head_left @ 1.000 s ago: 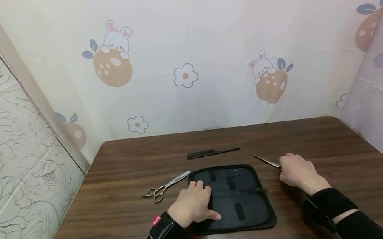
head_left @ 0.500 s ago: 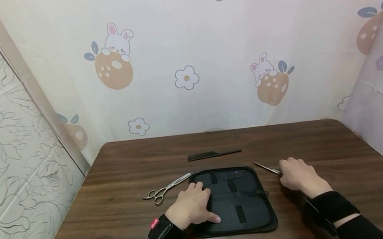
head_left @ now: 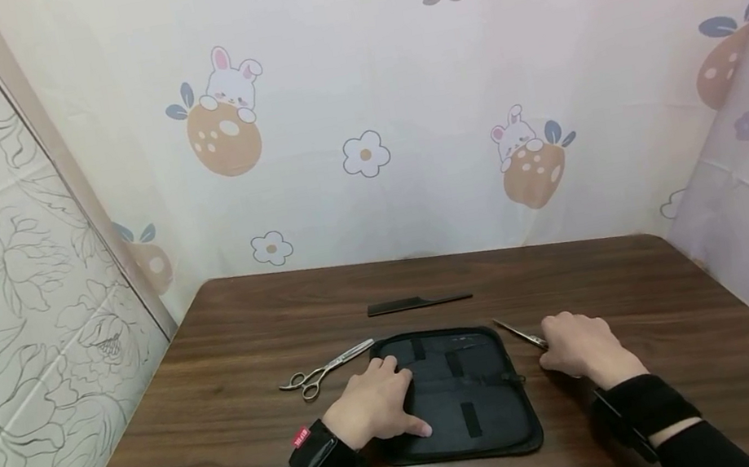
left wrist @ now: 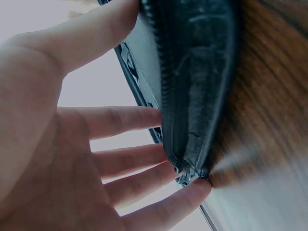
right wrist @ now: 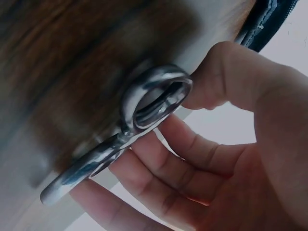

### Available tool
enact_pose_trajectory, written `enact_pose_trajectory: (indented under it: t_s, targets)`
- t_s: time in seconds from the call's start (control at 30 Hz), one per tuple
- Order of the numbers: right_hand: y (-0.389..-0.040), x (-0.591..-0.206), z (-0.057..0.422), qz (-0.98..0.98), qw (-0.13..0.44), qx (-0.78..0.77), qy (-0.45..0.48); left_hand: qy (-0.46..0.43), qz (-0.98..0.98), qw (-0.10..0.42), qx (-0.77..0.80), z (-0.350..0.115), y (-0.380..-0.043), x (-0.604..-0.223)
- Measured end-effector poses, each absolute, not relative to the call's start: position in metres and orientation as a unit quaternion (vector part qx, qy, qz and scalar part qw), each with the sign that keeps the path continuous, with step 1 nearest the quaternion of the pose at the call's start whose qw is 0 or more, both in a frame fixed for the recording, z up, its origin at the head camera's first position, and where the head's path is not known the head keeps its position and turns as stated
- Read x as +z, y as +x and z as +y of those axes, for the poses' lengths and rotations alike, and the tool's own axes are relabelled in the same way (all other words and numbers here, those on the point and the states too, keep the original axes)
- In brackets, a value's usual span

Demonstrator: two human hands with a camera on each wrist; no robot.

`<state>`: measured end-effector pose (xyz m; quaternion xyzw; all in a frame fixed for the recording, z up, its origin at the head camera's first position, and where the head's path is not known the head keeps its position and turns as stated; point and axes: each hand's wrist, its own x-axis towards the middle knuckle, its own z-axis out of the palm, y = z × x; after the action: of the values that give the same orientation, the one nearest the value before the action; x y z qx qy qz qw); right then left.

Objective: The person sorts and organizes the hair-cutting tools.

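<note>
A black zippered case lies open on the table, with straps and flat pockets showing inside. My left hand rests on its left side with fingers spread. In the left wrist view the fingertips touch the zipper edge. Right of the case, my right hand holds a pair of silver scissors by the handles, the blades pointing away and to the left. The right wrist view shows the thumb against a finger ring and the other fingers along the handle. The hand hides the handles in the head view.
Silver thinning scissors lie left of the case, their tip close to its far left corner. Behind the case is a black tail comb. A patterned cloth hangs behind the brown wooden table.
My right hand and its scissors have shifted slightly left and nearer, toward the case. The left hand has stayed on the case.
</note>
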<state>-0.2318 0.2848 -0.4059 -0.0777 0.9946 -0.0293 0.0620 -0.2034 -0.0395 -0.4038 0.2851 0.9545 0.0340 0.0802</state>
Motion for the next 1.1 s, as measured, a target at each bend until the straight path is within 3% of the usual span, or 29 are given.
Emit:
enact_pose_trajectory:
  t_s: [1.1]
  targets:
    - [-0.224,-0.395,0.239,0.990,0.020,-0.094,-0.099,0.294,0.950,0.087,0.055,-0.044,-0.205,-0.402]
